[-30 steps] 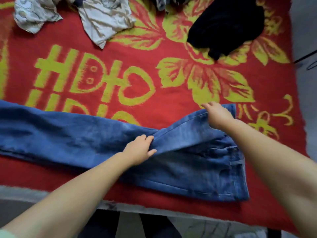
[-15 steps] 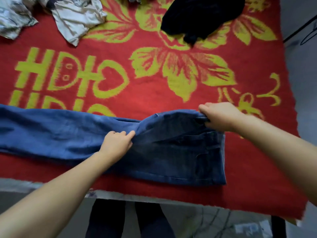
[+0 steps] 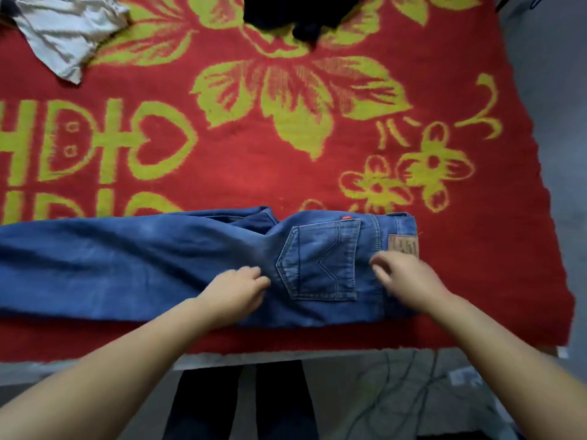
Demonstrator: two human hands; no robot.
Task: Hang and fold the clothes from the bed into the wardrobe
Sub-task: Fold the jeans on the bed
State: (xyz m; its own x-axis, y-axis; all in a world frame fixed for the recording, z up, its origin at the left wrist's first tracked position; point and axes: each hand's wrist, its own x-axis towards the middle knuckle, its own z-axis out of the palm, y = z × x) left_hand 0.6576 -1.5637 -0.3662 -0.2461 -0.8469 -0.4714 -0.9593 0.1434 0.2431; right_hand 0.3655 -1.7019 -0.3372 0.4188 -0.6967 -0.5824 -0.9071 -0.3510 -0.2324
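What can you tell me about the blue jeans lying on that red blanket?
The blue jeans look like faded denim, folded lengthwise along the near edge of the red blanket, legs running off to the left. A back pocket faces up, with a tan waistband patch at the right. The left hand rests beside the pocket; the right hand is at the waist end, its contact blurred.

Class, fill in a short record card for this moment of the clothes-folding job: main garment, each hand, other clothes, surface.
Main garment: blue jeans, folded in half lengthwise, back pocket up
Left hand: rests on jeans beside pocket, fingers loosely curled
Right hand: on waistband end, fingers spread
Other clothes: pale garment far left; black garment top centre
Surface: red and yellow blanket
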